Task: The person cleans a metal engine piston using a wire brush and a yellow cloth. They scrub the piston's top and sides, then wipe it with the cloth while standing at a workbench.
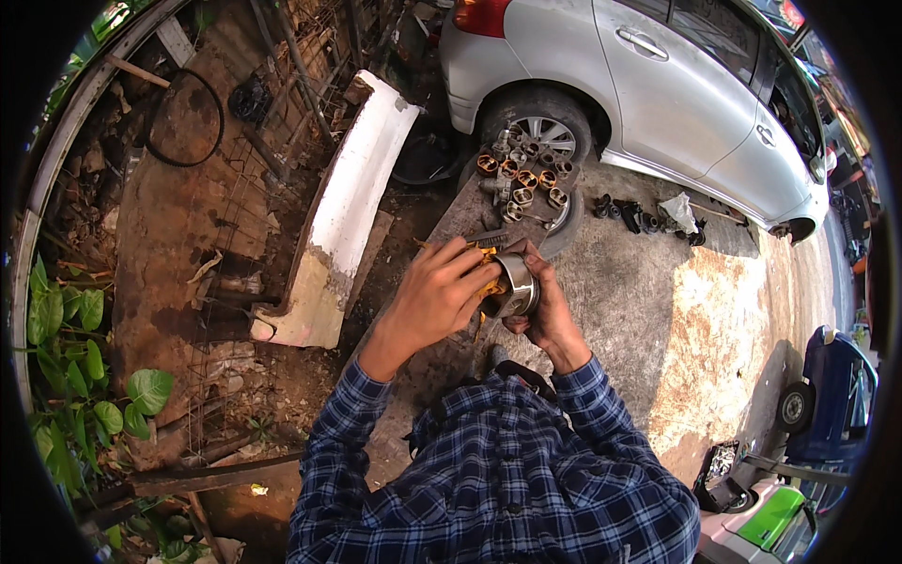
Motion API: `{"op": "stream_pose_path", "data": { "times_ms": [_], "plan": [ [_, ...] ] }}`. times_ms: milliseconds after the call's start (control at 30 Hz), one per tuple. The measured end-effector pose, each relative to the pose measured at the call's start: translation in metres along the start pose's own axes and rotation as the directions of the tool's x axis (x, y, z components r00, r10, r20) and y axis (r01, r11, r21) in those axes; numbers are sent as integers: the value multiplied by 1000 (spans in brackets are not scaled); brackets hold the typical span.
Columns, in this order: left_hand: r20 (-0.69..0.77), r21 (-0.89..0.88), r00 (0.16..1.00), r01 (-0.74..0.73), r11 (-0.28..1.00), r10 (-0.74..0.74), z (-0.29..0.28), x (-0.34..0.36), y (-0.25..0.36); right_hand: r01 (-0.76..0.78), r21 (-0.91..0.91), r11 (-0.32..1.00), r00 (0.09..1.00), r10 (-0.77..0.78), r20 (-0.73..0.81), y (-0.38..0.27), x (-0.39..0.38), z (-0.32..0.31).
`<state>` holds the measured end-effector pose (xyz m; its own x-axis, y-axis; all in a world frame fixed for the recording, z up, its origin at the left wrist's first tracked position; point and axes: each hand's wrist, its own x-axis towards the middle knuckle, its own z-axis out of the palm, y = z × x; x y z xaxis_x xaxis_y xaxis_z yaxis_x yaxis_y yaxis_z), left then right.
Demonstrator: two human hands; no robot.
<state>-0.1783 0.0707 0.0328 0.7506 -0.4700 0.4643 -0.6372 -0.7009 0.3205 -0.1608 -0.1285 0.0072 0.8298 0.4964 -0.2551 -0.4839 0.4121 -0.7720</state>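
Note:
In front of my chest, my right hand (554,315) grips a metal engine piston (518,287), its fingers and thumb wrapped round the outer side. My left hand (432,293) is closed on a yellow cloth (489,289) and presses it against the piston's left side, at what looks like its hollow end. The fingertips of the left hand are partly hidden by the cloth and piston. Just beyond my hands, several more pistons (522,196) stand grouped on a worn board (458,209), some brownish inside.
A silver car (676,103) stands beyond the board. To the left lies a long white panel (352,207) among rusty scrap and a black rubber loop (148,132). Dark metal parts (629,216) lie on the concrete by the car. A blue vehicle (832,404) is at far right.

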Motion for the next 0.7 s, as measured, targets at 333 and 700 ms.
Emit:
{"op": "stream_pose_path", "data": {
  "times_ms": [333, 700],
  "plan": [
    [-73, 18, 997, 16, 1000, -15, 9, -15, -5, -218, 306, 927, 975, 216, 39, 20, 6, -13],
    [-120, -95, 991, 52, 994, -64, 16, -34, -1, -240, 381, 893, 962, 272, -32, 20, 11, -12]
  ]
}}
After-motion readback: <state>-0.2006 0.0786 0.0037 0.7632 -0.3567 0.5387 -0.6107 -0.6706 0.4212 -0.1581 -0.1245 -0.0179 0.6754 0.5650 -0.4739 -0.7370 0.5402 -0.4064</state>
